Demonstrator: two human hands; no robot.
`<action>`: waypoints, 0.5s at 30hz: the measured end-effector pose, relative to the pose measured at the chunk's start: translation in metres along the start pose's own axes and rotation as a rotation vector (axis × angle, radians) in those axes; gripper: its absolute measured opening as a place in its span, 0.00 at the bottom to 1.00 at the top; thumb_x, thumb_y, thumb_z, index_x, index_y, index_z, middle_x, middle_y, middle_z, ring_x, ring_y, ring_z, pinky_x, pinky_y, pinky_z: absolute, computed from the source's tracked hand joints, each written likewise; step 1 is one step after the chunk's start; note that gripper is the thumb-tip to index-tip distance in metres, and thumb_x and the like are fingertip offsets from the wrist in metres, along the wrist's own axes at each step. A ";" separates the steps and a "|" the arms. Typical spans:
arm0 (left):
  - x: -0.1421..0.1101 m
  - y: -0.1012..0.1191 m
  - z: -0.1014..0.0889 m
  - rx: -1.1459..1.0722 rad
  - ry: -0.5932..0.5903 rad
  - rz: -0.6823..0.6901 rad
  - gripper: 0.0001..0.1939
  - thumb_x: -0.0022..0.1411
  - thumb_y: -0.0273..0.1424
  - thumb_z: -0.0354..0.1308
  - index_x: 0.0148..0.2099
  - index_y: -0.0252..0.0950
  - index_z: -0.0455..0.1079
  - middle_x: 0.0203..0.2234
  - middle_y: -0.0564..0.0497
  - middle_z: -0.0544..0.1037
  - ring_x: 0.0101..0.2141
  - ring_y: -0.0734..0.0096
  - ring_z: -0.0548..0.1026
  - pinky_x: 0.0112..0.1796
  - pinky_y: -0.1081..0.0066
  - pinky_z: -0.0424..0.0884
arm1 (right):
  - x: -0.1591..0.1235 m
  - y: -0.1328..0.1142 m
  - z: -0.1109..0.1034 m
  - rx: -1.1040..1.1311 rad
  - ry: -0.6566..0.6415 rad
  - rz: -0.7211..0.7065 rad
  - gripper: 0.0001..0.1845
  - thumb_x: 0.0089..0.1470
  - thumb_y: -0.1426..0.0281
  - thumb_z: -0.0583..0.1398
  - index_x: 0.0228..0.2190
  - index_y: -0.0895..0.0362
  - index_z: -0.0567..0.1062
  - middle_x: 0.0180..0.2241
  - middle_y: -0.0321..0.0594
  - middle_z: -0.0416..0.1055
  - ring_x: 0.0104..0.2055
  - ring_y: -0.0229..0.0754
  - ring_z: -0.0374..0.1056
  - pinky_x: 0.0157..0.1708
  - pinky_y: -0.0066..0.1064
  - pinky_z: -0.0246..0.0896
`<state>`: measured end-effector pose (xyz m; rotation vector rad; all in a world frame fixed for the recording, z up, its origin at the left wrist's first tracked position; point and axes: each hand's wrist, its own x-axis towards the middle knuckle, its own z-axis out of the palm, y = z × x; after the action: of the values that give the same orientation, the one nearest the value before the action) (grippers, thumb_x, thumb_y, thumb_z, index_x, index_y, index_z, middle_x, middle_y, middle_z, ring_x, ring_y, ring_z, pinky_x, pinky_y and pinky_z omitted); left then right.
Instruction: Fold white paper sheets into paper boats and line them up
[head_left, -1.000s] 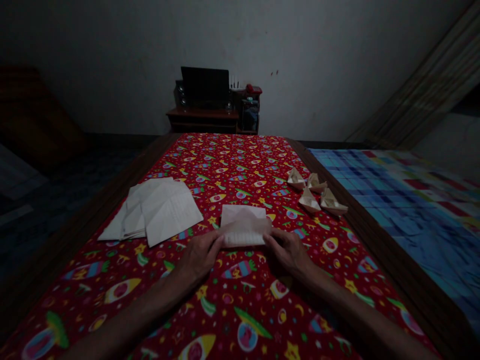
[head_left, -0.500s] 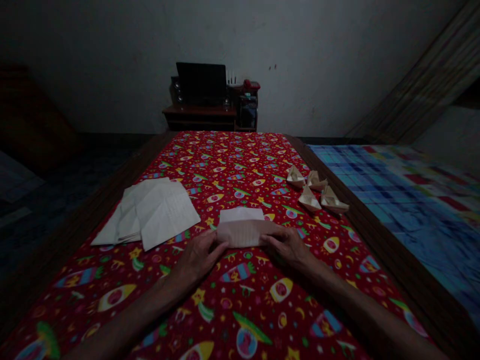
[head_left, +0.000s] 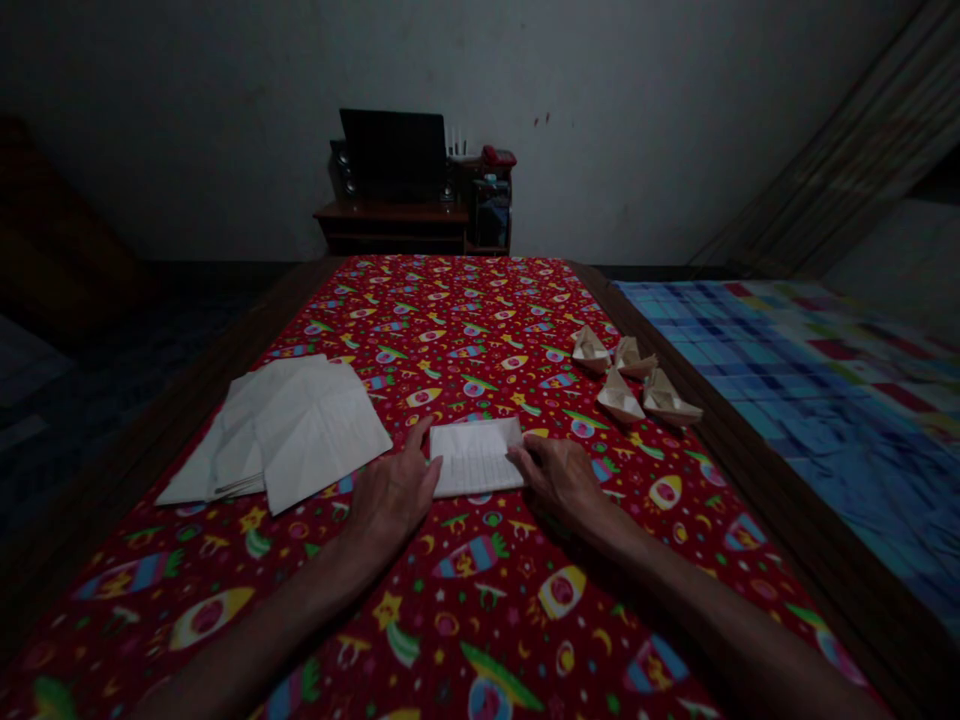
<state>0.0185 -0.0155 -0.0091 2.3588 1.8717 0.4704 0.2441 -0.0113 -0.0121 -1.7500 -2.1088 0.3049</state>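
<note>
A folded sheet of lined paper (head_left: 474,457) lies flat on the red patterned cloth (head_left: 465,600) in front of me. My left hand (head_left: 391,492) rests at its left edge, index finger stretched along the side and pressing down. My right hand (head_left: 556,475) lies at the right edge, fingertips on the paper. Neither hand lifts the paper; both press it against the cloth.
A stack of loose white sheets (head_left: 281,430) lies to the left. Several folded paper boats (head_left: 634,382) sit at the right near the wooden edge (head_left: 757,470). A blue checked mat (head_left: 817,380) lies beyond it. A low desk with a dark screen (head_left: 397,160) stands at the far wall.
The near half of the paper, held raised by both hands, has been folded over onto the far half. Now it lies flat with both hands pressing at its sides.
</note>
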 end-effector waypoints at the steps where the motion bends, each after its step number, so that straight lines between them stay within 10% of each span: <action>1: -0.001 0.000 0.000 0.031 0.047 0.050 0.23 0.65 0.33 0.46 0.61 0.33 0.53 0.31 0.49 0.76 0.32 0.63 0.75 0.33 0.68 0.67 | 0.001 0.000 0.000 -0.016 0.001 0.007 0.18 0.58 0.63 0.52 0.23 0.59 0.72 0.18 0.36 0.66 0.20 0.33 0.58 0.23 0.26 0.40; 8: -0.007 0.006 -0.005 0.074 0.121 0.498 0.20 0.63 0.20 0.43 0.56 0.32 0.62 0.55 0.42 0.67 0.57 0.58 0.62 0.56 0.52 0.57 | 0.003 -0.002 -0.001 -0.020 0.007 -0.016 0.17 0.59 0.63 0.52 0.25 0.58 0.74 0.19 0.37 0.69 0.20 0.33 0.59 0.23 0.26 0.41; 15: -0.024 0.019 0.003 0.006 0.017 0.560 0.21 0.67 0.26 0.43 0.61 0.31 0.56 0.57 0.43 0.65 0.59 0.62 0.60 0.57 0.55 0.60 | 0.003 0.000 0.003 -0.058 0.016 -0.029 0.18 0.59 0.63 0.52 0.25 0.58 0.74 0.19 0.38 0.70 0.19 0.34 0.60 0.22 0.27 0.40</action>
<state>0.0325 -0.0427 -0.0109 2.8716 1.1877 0.5227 0.2428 -0.0080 -0.0147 -1.7462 -2.1494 0.2234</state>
